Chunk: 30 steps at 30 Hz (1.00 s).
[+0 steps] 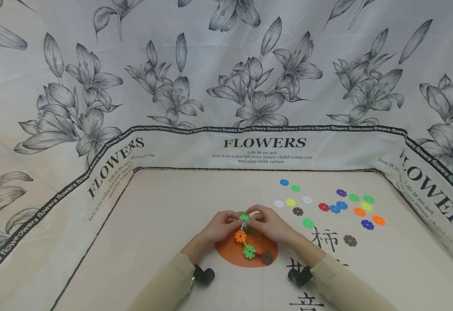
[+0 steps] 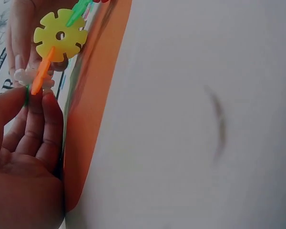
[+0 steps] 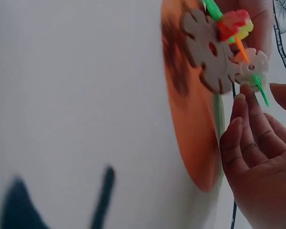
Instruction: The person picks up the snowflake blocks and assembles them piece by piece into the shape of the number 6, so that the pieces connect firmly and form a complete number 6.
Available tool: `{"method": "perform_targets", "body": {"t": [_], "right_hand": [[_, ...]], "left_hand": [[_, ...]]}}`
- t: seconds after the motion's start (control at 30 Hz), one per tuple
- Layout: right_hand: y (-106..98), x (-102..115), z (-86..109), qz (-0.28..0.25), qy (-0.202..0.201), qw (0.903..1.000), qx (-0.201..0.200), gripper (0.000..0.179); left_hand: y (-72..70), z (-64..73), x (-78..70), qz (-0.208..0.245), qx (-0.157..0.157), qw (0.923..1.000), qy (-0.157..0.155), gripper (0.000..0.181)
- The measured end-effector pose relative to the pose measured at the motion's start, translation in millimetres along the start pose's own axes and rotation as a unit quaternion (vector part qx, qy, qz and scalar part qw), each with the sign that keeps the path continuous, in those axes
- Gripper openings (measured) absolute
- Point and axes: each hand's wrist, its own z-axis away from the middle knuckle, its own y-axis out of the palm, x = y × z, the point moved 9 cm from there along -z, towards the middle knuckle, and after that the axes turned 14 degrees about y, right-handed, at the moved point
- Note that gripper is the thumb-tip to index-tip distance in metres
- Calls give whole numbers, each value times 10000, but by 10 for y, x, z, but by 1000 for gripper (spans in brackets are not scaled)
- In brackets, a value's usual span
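Note:
A linked chain of slotted, flower-shaped plastic discs hangs between both hands above the table. Its green end disc (image 1: pixel 244 219) sits among the fingertips, joined to a white disc (image 3: pixel 251 67). Below come an orange disc (image 1: pixel 240 236), a yellow disc (image 2: pixel 60 36), a green disc (image 1: pixel 249 252), a red disc (image 3: pixel 234 25) and a brown disc (image 1: pixel 266 258) at the low end. My left hand (image 1: pixel 219 225) pinches the green end disc by its edge, thumb against fingers. From the other side my right hand (image 1: pixel 268 222) holds the same end, fingertips against the white disc.
Several loose discs lie at the right, among them a blue disc (image 1: pixel 284 182), a red disc (image 1: pixel 323 207) and a brown disc (image 1: pixel 350 240). An orange fruit print (image 1: pixel 226 250) and black characters (image 1: pixel 326 239) mark the tabletop. Flower-printed fabric (image 1: pixel 265 151) encloses the table's sides.

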Motion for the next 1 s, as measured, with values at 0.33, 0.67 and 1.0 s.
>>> {"method": "perform_targets", "body": {"t": [0.33,0.67,1.0], "right_hand": [[-881,-271,-60,1905,498,9622,-1883,37],[-1073,-464,-173,2360,768,9502,-1884,35],[-1036,-474,-193,1855,950,9624,-1742,28]], "left_hand": [[-2,26,-31,-43,-119,9999,-13,16],[30,18,-5,-18,-55,10000,-81,20],[19,7,20,-157,-46,9998,-122,17]]}}
